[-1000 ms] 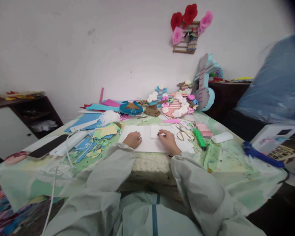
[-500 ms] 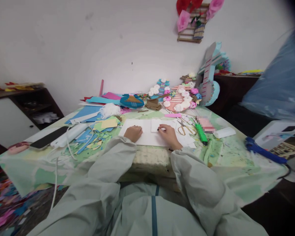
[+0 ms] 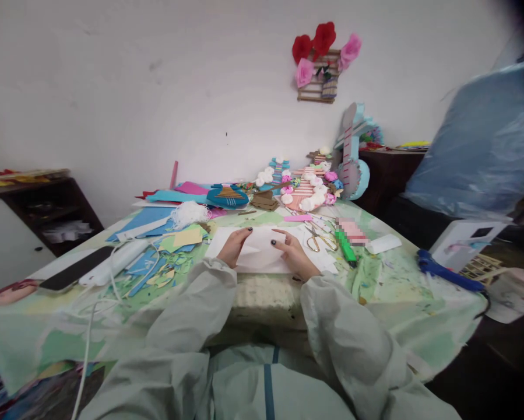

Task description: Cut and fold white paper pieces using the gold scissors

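Between my hands a white sheet of paper is raised a little and slightly bent. My left hand grips its left edge, thumb on top. At the right edge, my right hand pinches it between thumb and fingers. Below lies more white paper on the table, partly hidden by the held sheet. To the right of my right hand are gold-handled scissors and a green tool with a black end.
Paper scraps, white shredded strands and a phone lie left. Craft pieces with paper flowers stand along the back. A blue glue gun rests at the right edge. A white cable hangs over the front.
My hands were low over the white paper, the left one curled on it. Now both hold a sheet up between them. The camera view has tilted upward and shifted slightly right.
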### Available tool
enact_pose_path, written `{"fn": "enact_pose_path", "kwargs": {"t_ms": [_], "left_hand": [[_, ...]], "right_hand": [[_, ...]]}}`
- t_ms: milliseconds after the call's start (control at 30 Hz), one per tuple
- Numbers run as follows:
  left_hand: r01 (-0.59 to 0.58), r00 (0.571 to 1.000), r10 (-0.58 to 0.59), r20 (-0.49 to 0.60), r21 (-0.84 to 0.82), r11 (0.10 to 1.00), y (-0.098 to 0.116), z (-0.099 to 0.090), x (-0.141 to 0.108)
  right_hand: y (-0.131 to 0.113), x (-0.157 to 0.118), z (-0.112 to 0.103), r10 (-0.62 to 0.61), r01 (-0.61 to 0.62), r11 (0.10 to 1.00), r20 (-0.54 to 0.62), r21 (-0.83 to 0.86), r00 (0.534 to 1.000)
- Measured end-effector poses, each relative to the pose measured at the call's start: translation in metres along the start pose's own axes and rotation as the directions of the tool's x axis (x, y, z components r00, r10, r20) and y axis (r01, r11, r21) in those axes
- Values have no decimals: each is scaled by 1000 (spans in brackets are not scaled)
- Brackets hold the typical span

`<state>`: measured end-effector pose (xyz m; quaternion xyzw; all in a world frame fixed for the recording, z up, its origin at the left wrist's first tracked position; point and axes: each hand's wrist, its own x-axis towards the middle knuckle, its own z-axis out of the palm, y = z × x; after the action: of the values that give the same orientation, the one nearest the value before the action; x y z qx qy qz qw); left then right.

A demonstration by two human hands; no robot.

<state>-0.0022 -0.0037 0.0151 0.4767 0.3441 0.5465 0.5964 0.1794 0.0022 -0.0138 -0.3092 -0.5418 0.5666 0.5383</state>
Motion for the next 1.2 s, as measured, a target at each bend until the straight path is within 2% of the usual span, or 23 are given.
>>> {"fn": "enact_pose_path", "kwargs": {"t_ms": [67, 167, 300, 400, 500, 700, 767, 933, 1033, 1200], "left_hand": [[26, 997, -29, -64, -55, 998, -7, -3, 0], [-4, 982, -10, -187, -74, 997, -15, -11, 5], [-20, 961, -2, -278, -77, 997, -17, -16, 8], [46, 980, -74, -182, -151, 987, -17, -13, 5], [84, 991, -93, -97, -94, 992, -20, -10, 4], [-35, 983, 30, -179, -21, 999, -25, -10, 4], [-32, 984, 27, -175, -24, 999, -25, -10, 4], [-56, 984, 58, -166, 15, 998, -27, -16, 7], [-30, 982, 40, -186, 55, 998, -25, -18, 8], [-46, 994, 49, -94, 25, 999, -14, -15, 0]], "right_hand": [[-3, -3, 0, 13, -15, 998, 27, 67, 1000], [-2, -4, -1, 39, -43, 994, 38, 98, 999], [6, 1, -4, 81, -80, 997, 10, -9, 997], [10, 5, -8, 14, -20, 997, -76, -78, 997], [10, 8, -11, -44, 33, 995, -124, -92, 991], [5, 8, -11, -54, 44, 983, -47, -180, 997], [2, 6, -11, -66, 57, 976, -38, -210, 997], [-3, 2, -15, -190, 159, 947, -88, -278, 978], [-3, 3, -18, -178, 148, 952, -94, -267, 979], [-3, 2, -21, -123, 94, 964, -102, -249, 987]]}}
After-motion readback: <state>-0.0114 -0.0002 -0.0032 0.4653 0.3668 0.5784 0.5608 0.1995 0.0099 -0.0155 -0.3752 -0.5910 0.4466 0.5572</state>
